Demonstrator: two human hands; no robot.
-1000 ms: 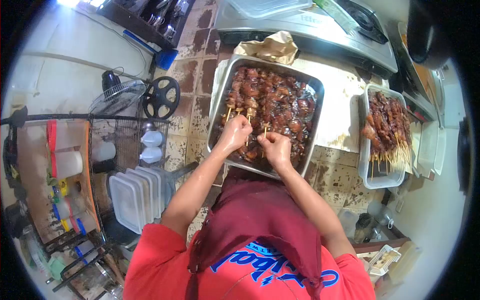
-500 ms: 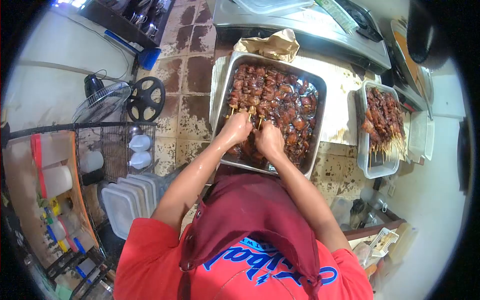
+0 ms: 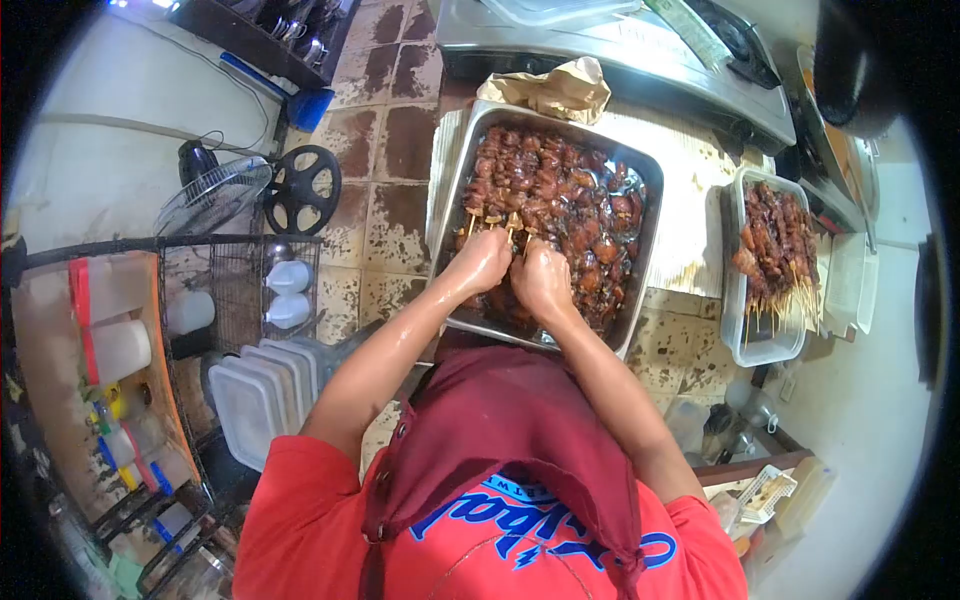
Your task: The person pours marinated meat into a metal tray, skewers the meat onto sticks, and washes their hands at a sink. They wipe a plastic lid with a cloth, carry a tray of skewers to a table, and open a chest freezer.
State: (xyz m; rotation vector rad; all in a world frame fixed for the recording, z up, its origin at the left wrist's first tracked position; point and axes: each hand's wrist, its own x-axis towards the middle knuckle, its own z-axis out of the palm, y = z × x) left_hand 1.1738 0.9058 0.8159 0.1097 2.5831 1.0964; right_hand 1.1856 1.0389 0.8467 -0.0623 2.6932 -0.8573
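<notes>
A deep metal tray (image 3: pixel 648 250) holds dark, glossy marinated meat. Rows of meat skewers (image 3: pixel 505 165) lie across its far left part, and loose meat pieces (image 3: pixel 600 245) sit in dark sauce at the right. My left hand (image 3: pixel 484 260) is closed over the near left part of the tray, gripping a skewer whose tip pokes out beyond the fingers. Close beside it, my right hand (image 3: pixel 543 278) is also closed on a skewer. The fingers of both hands are mostly hidden from above.
A clear plastic container (image 3: pixel 745 340) of stacked meat skewers stands to the right. Crumpled brown paper (image 3: pixel 560 92) lies at the tray's far edge, with a gas stove (image 3: pixel 600 50) behind it. Plastic lids (image 3: pixel 245 410) and a fan (image 3: pixel 215 195) are at the left.
The whole view has shifted slightly to the right. Both hands remain closed in nearly the same place over the tray.
</notes>
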